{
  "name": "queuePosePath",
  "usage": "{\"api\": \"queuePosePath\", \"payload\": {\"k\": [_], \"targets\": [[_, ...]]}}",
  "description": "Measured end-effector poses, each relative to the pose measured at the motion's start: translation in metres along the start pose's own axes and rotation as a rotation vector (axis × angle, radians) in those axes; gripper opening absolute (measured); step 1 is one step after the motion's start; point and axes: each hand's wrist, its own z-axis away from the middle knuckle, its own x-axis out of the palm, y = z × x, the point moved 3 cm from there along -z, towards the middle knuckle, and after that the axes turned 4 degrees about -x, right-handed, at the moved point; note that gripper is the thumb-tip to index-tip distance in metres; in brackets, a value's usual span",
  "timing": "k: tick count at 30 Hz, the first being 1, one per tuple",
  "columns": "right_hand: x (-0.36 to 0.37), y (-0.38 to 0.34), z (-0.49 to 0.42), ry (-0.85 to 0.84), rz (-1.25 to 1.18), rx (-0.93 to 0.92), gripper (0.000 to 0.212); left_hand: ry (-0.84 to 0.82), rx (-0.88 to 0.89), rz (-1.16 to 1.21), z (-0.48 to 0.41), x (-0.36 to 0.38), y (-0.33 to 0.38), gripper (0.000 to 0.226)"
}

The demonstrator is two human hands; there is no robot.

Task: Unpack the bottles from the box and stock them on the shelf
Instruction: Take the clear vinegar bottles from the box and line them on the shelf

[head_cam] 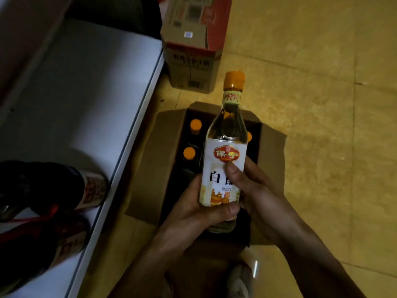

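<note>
A clear glass bottle (pixel 225 147) with an orange cap and a white label is held upright above the open cardboard box (pixel 148 168) on the floor. My left hand (pixel 199 209) grips its lower part from the left, thumb across the label's bottom. My right hand (pixel 247 190) grips it from the right, thumb on the label's middle. Inside the box stand more bottles; orange caps (pixel 189 153) show at its left side and one at the right behind the held bottle. The white shelf (pixel 86 100) runs along the left.
Two dark bottles (pixel 64 186) with red-and-white labels stand on the shelf at lower left. A closed printed carton (pixel 193 46) stands on the floor beyond the open box. Tan tiled floor (pixel 322 104) spreads to the right. A shoe (pixel 240 280) shows at the bottom.
</note>
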Motion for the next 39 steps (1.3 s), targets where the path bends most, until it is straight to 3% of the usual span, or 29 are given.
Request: {"api": "queuePosePath", "payload": {"k": [11, 19, 27, 39], "targets": [[0.008, 0.008, 0.063, 0.135, -0.115, -0.023, 0.057, 0.032, -0.069, 0.038, 0.046, 0.032, -0.009, 0.058], [0.024, -0.01, 0.139, 0.153, -0.118, 0.066, 0.05, 0.033, -0.199, 0.052, 0.122, 0.059, 0.002, 0.063], [0.062, -0.124, 0.225, 0.108, -0.054, 0.066, 0.047, 0.037, -0.173, 0.06, 0.23, 0.096, 0.099, 0.056], [0.104, -0.318, 0.301, 0.009, -0.065, -0.049, 0.062, 0.072, 0.011, -0.02, 0.338, 0.143, 0.278, 0.058]]}}
